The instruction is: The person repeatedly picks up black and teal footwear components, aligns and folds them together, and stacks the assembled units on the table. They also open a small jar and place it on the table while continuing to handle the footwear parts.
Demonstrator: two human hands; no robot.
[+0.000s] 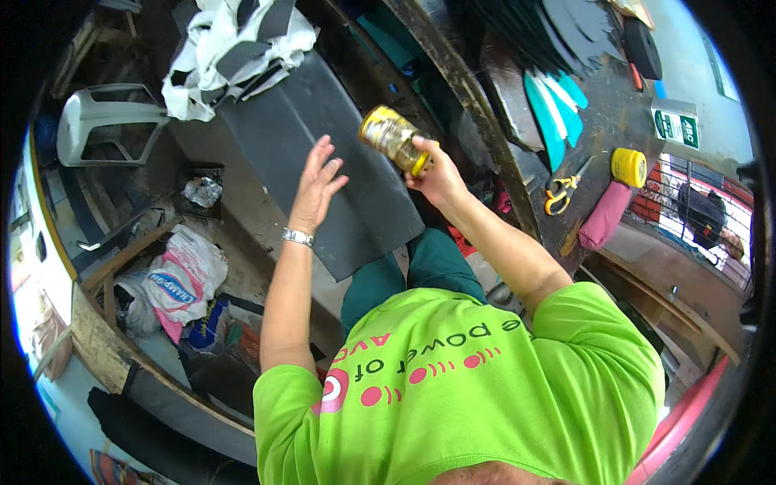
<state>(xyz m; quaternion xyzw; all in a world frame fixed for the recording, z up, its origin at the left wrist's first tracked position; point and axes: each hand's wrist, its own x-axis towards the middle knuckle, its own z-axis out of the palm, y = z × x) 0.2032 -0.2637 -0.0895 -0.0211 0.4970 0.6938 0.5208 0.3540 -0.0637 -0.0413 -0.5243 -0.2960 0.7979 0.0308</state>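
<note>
My right hand [440, 175] grips a jar [393, 139], yellow at both ends with see-through brownish sides. The jar is held tilted over the right edge of a large black sheet or board [356, 206]. Empty and with fingers spread, my left hand [315, 187] hovers over the same sheet, a short way left of the jar. A metal watch circles the left wrist. Whatever is inside the jar is too blurred to make out.
On the dark bench at right lie yellow-handled scissors [559, 196], a yellow tub [628, 167], a pink pouch [605, 215], teal pieces [551, 121] and black cut pieces [558, 28]. White and black scraps [242, 48] cover the sheet's far end. A white plastic chair [73, 129] and sack [190, 271] are left.
</note>
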